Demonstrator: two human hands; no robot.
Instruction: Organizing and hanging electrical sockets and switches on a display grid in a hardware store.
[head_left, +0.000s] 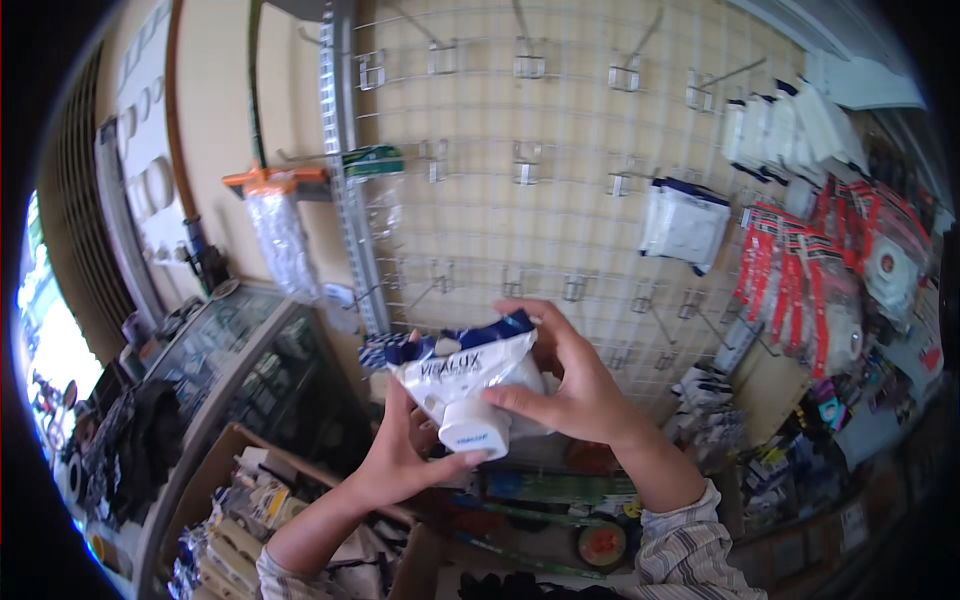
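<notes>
A plastic packet (457, 367) with a blue header and Visalux branding is held up before me in both hands. A white plastic electrical fitting (474, 431) shows at its lower front. My left hand (412, 457) supports the packet from the left and below, its thumb against the bottom of the fitting. On the right, my right hand (574, 379) grips the packet's side, with the thumb pressed on the front above the fitting. Some fingers of both hands are hidden behind the packet.
Behind stands a wire grid panel with metal hooks (529, 67). White packets (684, 225) and red-edged packets (795, 285) hang at the right. A cardboard box (300, 469) of packaged goods lies below left, beside a glass display case (232, 337).
</notes>
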